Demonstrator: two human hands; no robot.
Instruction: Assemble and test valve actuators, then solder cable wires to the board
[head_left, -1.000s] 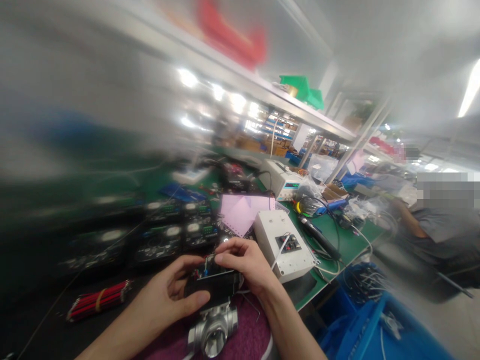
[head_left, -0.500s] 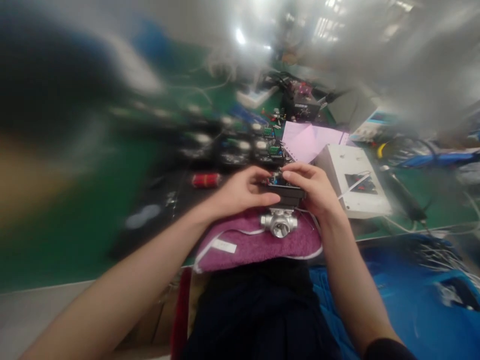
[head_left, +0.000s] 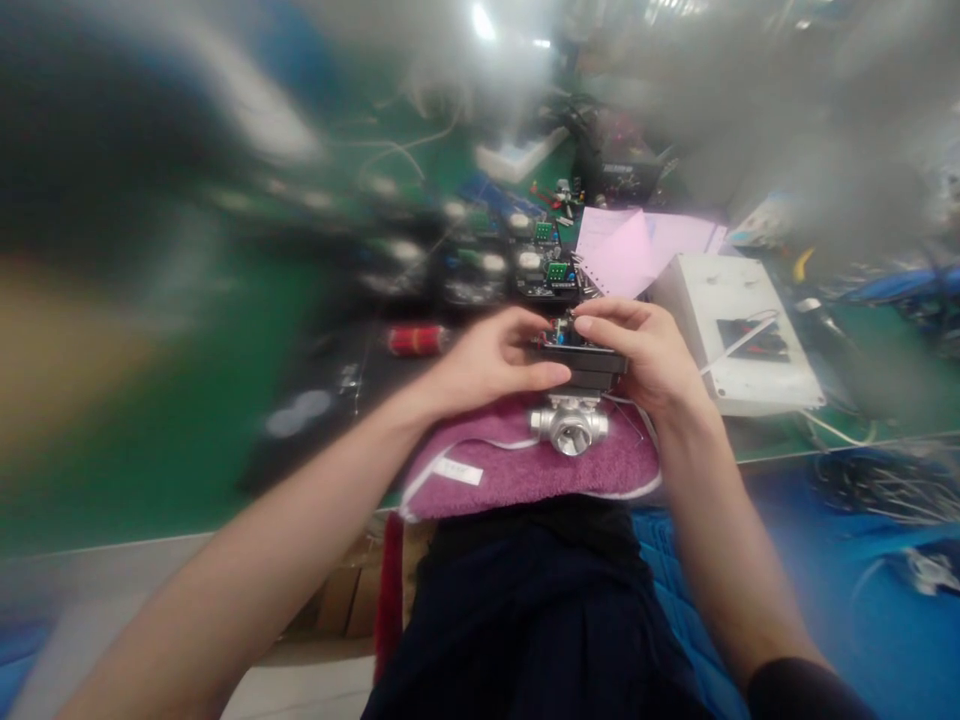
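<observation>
A black actuator housing (head_left: 591,370) stands in front of me, its top open with small circuit parts showing. Below it is a silver pipe valve (head_left: 571,428), its round port facing me, resting on a purple towel (head_left: 517,478). My left hand (head_left: 506,358) curves around the housing's left side, thumb along the front and fingertips at the upper edge. On the opposite side my right hand (head_left: 641,350) holds the housing, with its thumb and index finger pinched over the open top. Whether a small part sits between those fingertips, I cannot tell.
Several circuit boards (head_left: 544,270) stand on the black mat beyond my hands. A red spool (head_left: 416,340) lies left, pink paper (head_left: 619,255) behind. To the right are a white box (head_left: 739,340) and a blue bin (head_left: 817,550). The view's edges are blurred.
My view has shifted, so the bench, hands and valve appear a little higher and further right. Both hands keep nearly the same grip on the actuator housing.
</observation>
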